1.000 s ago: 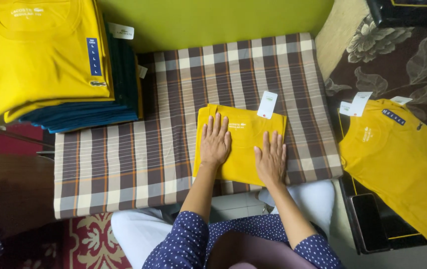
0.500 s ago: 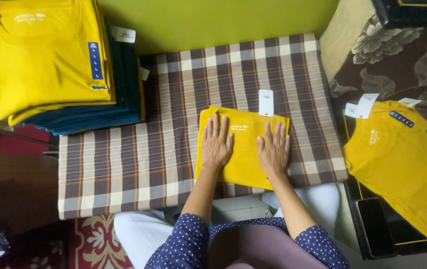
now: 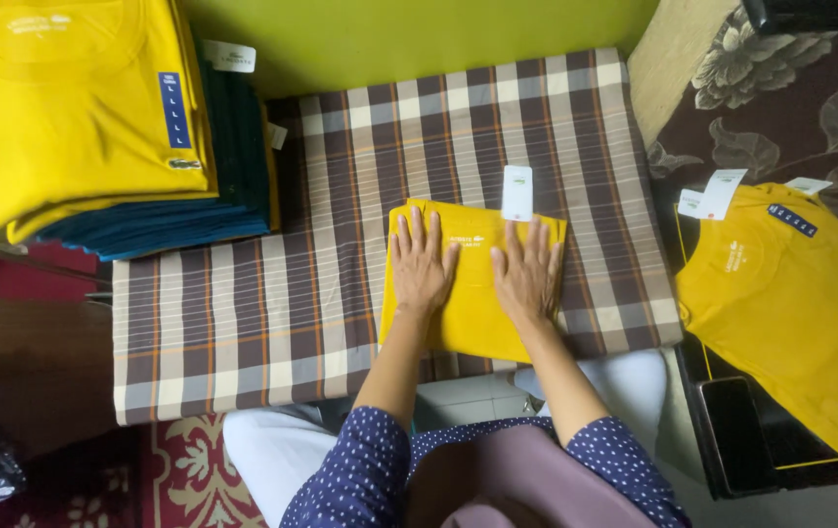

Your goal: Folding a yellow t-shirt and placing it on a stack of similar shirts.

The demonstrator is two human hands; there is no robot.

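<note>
the left hand (image 3: 421, 266) and right hand (image 3: 526, 272), both flat with fingers spread, press one folded yellow cotton t-shirt (image 3: 471, 293) with one white tag (image 3: 516, 192) on one brown-and-cream checked cloth (image 3: 272, 293).

Two hands are seen, the left hand (image 3: 421, 264) and the right hand (image 3: 527, 271), both laid flat, fingers spread, on one folded yellow shirt (image 3: 472, 284). One checked cloth (image 3: 272, 284) is counted beneath it. One stack of folded shirts (image 3: 116, 127) is shown at far left, its number of layers not countable. One further yellow shirt (image 3: 800, 313) is laid at right. Four white hang tags are counted: one (image 3: 516, 192) on the folded shirt, two (image 3: 712, 196) on the right-hand shirt, one (image 3: 227, 56) on the stack.
</note>
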